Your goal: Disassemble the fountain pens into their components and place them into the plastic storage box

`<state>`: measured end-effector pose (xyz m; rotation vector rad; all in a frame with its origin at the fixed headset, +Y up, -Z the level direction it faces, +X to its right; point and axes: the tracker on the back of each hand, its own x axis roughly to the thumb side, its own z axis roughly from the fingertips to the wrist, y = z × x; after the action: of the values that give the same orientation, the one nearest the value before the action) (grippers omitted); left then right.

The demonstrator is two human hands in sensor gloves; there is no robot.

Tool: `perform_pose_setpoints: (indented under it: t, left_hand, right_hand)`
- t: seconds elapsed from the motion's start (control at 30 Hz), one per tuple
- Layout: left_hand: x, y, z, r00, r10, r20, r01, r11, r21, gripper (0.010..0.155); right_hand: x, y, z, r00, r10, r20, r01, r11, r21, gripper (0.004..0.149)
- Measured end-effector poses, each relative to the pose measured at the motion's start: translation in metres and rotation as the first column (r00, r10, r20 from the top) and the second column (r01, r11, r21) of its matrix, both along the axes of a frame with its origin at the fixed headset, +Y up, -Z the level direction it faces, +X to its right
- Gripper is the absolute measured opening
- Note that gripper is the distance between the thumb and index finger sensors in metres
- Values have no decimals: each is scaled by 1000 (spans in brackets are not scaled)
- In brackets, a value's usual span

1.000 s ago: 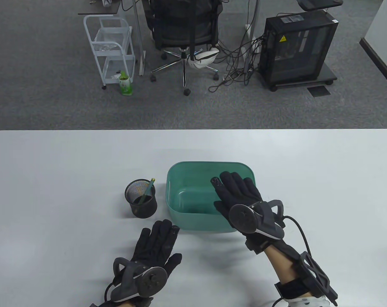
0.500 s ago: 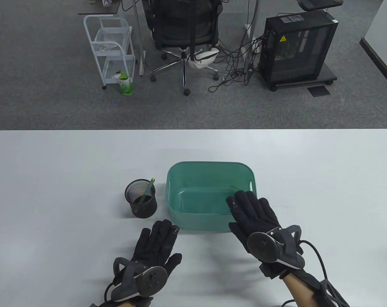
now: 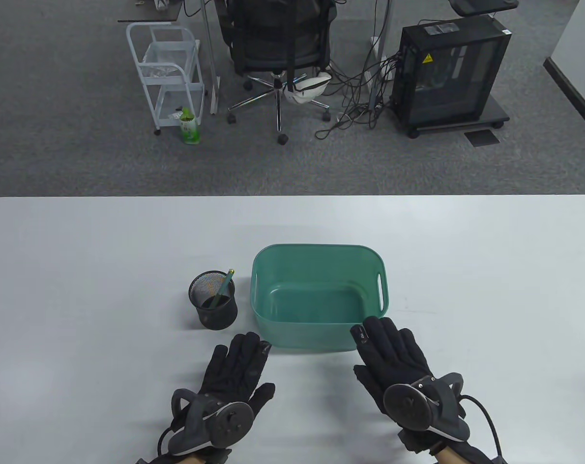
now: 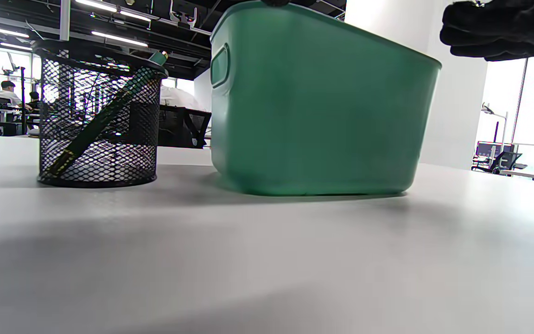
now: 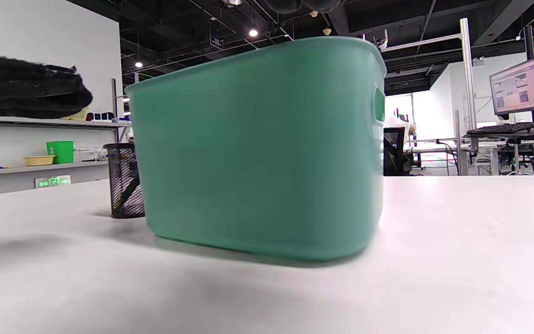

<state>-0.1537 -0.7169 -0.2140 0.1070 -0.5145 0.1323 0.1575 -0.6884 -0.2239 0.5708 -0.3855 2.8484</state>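
Note:
A green plastic storage box [image 3: 380, 270] stands mid-table and looks empty; its wall fills the left wrist view [image 4: 313, 106] and the right wrist view [image 5: 257, 148]. Left of it, a black mesh pen cup [image 3: 214, 309] holds a green fountain pen [image 3: 223, 288], seen leaning inside the cup [image 4: 102, 120]. My left hand [image 3: 239, 355] lies flat on the table, fingers straight, just in front of the box's near left corner, holding nothing. My right hand [image 3: 389, 353] hovers at the box's near right corner, fingers straight and empty.
The white table [image 3: 80, 270] stretches wide on both sides. Beyond its far edge are an office chair [image 3: 278, 53], a white trolley [image 3: 169, 72], a green bottle [image 3: 190, 128] on the floor and a computer case [image 3: 449, 72].
My right hand has drawn back from over the box's inside toward me, past the near rim to its near right corner. The left hand, cup and box have stayed put.

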Motion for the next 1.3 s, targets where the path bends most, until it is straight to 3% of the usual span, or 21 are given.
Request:
perform_pose_setpoints:
  t: [0.3, 0.53, 1.3]
  left_hand:
    - [0, 0, 0, 1000, -2, -2, 2, 1000, 4, 73]
    - [1, 1, 1, 1000, -12, 4, 12, 1000, 13, 74]
    - [4, -1, 2, 999, -39, -11, 39, 999, 33, 74]
  right_hand:
    - [-1, -19, 11, 1000, 8, 9, -8, 1000, 15, 65]
    - [-2, -29, 13, 1000, 10, -23, -11, 999, -45, 65]
    - [-2, -34, 14, 1000, 14, -26, -15, 998, -54, 65]
